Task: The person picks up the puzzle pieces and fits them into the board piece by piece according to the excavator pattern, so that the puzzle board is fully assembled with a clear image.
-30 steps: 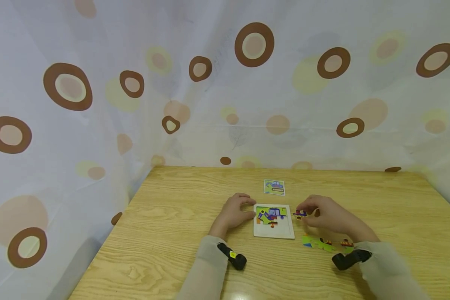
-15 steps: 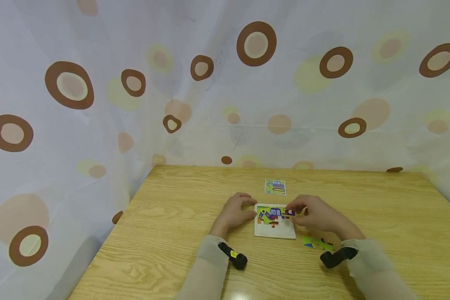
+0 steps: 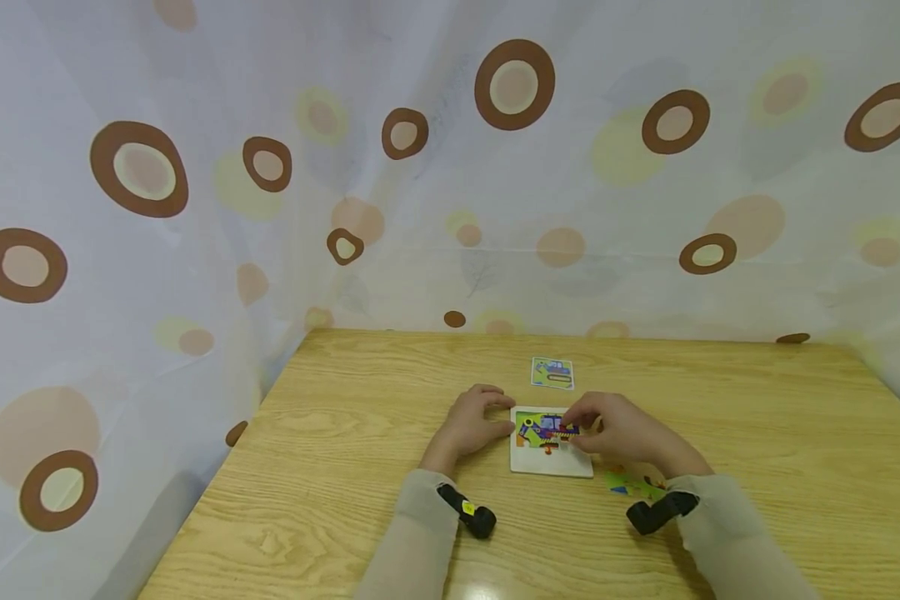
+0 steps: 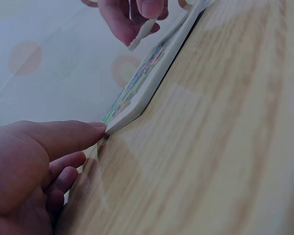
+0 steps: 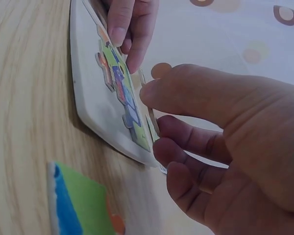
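Note:
A white puzzle board (image 3: 540,463) with a partly assembled vehicle picture lies on the table. My left hand (image 3: 471,423) rests at the board's left side, thumb and index fingertip touching its edge, the other fingers loosely bent. Over the board's right half, my right hand (image 3: 617,427) pinches a jigsaw piece (image 4: 143,34) between thumb and fingers. The left wrist view shows this piece tilted above the board, its pale underside and edge showing. In the right wrist view the piece is seen nearly edge-on, its picture mostly hidden by the thumb.
Loose jigsaw pieces (image 3: 628,483) lie right of the board's near corner, partly below the right forearm; one is a green and blue piece (image 5: 85,203). Behind the board lies a small picture card (image 3: 552,373) of the same vehicle. A patterned curtain (image 3: 450,183) hangs beyond the wooden table (image 3: 360,433).
The right hand has carried the pinched jigsaw piece leftward, from beside the board to over its right half. The left hand has stayed at the board's left edge.

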The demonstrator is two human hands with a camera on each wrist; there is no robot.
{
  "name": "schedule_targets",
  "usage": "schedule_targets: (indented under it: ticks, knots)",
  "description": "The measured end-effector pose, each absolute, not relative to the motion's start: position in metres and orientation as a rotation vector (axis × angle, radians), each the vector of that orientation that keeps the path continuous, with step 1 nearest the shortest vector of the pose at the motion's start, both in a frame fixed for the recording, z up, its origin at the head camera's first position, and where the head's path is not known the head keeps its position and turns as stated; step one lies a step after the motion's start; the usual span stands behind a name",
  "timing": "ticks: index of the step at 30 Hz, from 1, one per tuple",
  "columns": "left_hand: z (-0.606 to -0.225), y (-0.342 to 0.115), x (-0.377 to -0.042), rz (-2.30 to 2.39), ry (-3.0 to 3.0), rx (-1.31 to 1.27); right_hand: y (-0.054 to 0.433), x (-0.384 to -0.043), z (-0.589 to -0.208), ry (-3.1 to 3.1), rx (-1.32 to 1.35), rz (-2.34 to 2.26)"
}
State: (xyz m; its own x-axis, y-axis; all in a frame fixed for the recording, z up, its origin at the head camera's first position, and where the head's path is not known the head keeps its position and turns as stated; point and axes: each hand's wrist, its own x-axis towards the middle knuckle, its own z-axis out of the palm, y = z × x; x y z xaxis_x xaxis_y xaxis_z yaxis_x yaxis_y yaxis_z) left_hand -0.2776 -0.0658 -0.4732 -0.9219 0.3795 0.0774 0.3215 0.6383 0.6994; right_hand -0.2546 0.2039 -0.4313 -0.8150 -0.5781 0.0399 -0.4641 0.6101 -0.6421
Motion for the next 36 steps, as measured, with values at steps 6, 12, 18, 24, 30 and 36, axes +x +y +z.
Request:
schedule_targets:
  ticks: [6,12,18,24,30,36]
  knots:
    - [-0.474,-0.066,-0.279,1.141,2.782,0.598,0.201,-0.255,-0.435,2.614,-0.843,-1.008]
    - [-0.473,-0.065,-0.279,1.133,2.783,0.592,0.202,-0.257,-0.439,2.613,-0.846,-1.002]
    - [-0.471,-0.065,-0.277,1.132,2.786,0.585,0.202,-0.26,-0.444,2.618,-0.842,-0.991]
    - [-0.47,-0.064,-0.276,1.132,2.789,0.586,0.202,-0.26,-0.444,2.603,-0.842,-0.988]
    - [-0.47,-0.065,-0.276,1.134,2.779,0.579,0.2,-0.259,-0.443,2.608,-0.841,-0.988]
    - [-0.471,-0.065,-0.277,1.121,2.784,0.579,0.198,-0.257,-0.441,2.611,-0.807,-0.991]
